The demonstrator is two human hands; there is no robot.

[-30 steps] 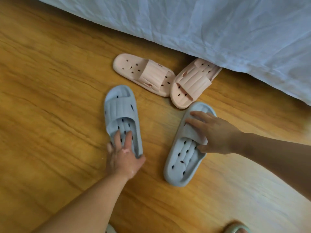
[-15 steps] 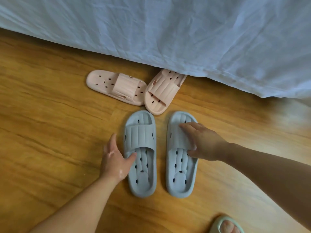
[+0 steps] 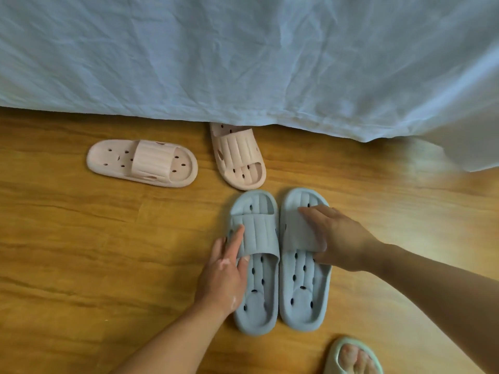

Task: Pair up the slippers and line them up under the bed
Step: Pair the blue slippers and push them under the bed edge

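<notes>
Two blue slippers lie side by side on the wooden floor, toes toward the bed. My left hand (image 3: 225, 271) grips the strap of the left blue slipper (image 3: 259, 292). My right hand (image 3: 339, 240) grips the strap of the right blue slipper (image 3: 303, 300). Beyond them, one pink slipper (image 3: 141, 163) lies sideways at the left. The other pink slipper (image 3: 236, 157) has its heel end tucked under the hanging bedsheet (image 3: 243, 58), its toe almost touching the left blue slipper.
The pale blue sheet hangs to the floor across the whole top of the view. My foot in a light green slipper (image 3: 352, 356) stands at the bottom right. Bare wooden floor (image 3: 81, 252) spreads to the left.
The two blue slippers were apart and angled; both hands have swung them parallel and pushed them close together. My left hand moved from the heel side onto the strap.
</notes>
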